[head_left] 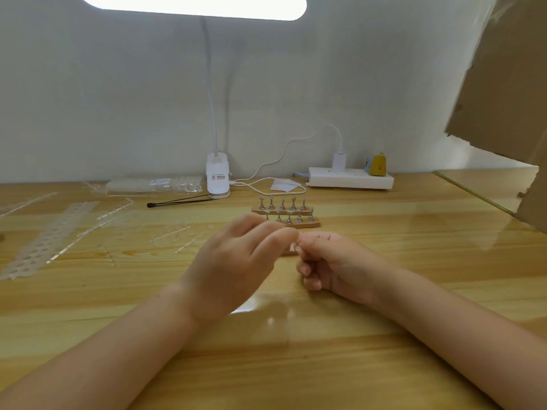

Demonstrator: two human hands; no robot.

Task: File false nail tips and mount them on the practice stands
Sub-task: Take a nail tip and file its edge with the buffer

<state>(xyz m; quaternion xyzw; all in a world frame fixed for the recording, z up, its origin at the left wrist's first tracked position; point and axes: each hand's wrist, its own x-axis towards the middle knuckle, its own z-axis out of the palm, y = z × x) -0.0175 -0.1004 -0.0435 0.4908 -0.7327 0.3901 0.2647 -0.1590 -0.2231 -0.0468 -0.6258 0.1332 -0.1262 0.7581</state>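
Note:
My left hand (233, 261) and my right hand (334, 261) meet fingertip to fingertip above the middle of the wooden table (296, 365). A small clear nail tip (299, 234) seems pinched where the fingertips touch; which hand grips it I cannot tell. A pinkish strip, perhaps a nail file (291, 250), shows just below between the hands. Behind them stand two wooden practice stands (315, 223) with several small metal holders (282, 204) in two rows. Loose clear nail tips (177, 232) and their plastic sprues lie scattered to the left.
A white clamp lamp (217, 176) stands at the back, its cable running to a white power strip (350, 178). Black tweezers (180, 201) lie by the lamp. A bag of nail tips (154, 184) and perforated strips (44, 241) lie left. Cardboard (503, 84) hangs upper right.

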